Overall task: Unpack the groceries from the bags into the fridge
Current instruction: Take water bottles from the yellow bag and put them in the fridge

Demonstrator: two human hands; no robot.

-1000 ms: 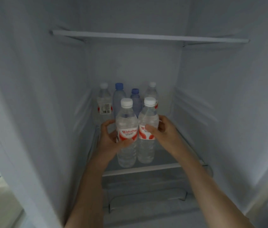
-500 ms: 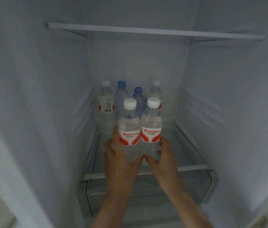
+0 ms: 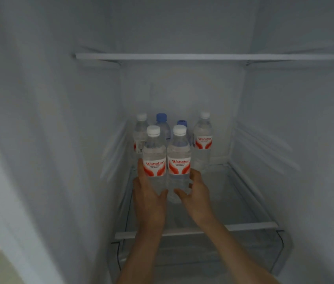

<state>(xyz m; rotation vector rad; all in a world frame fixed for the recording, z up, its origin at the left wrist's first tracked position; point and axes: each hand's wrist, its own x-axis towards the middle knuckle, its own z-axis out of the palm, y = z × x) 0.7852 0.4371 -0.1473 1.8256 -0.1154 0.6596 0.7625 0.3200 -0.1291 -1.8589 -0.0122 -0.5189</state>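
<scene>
Two clear water bottles with white caps and red labels stand side by side on the glass fridge shelf (image 3: 243, 201). My left hand (image 3: 148, 197) grips the base of the left bottle (image 3: 154, 152). My right hand (image 3: 197, 193) grips the base of the right bottle (image 3: 179, 154). Behind them stand several more bottles: a white-capped one at back left (image 3: 140, 132), two blue-capped ones (image 3: 162, 121) partly hidden, and a white-capped one at back right (image 3: 202, 142).
An upper shelf (image 3: 203, 57) spans the fridge above. A clear drawer (image 3: 213, 255) sits under the glass shelf. The right half of the glass shelf holds nothing. The fridge side walls close in left and right.
Both hands have pushed the two front bottles deeper onto the shelf, toward the back row. My grip has slid down from the labels to the bottle bases.
</scene>
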